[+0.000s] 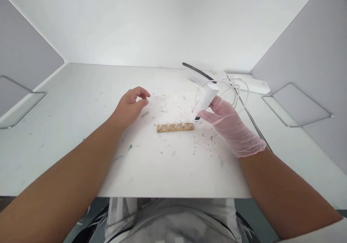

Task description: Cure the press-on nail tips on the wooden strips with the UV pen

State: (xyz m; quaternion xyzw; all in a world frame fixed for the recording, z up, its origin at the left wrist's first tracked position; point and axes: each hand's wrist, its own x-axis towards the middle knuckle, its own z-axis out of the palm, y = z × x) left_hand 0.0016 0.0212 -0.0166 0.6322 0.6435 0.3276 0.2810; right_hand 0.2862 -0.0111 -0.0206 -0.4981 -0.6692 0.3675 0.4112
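Note:
My right hand (225, 122), in a thin pink glove, grips a white handheld device (207, 98). The device is tilted, with its dark tip pointing down just above the right end of a narrow wooden strip (171, 130). Several small clear pieces (175, 125) stand in a row along that strip. My bare left hand (132, 105) hovers left of the strip, its fingers bent and thumb a little apart, with nothing visible between them. Just below its fingertips lies a short metal pin (145, 113) on the white table (173, 174).
Behind my right hand, a white cable (238, 87) loops near a long white case (252, 84). A dark curved strip (199, 71) and a clear plastic piece (193, 77) lie at the back. Wire frames (296, 104) stand at both sides. Dark specks dot the tabletop.

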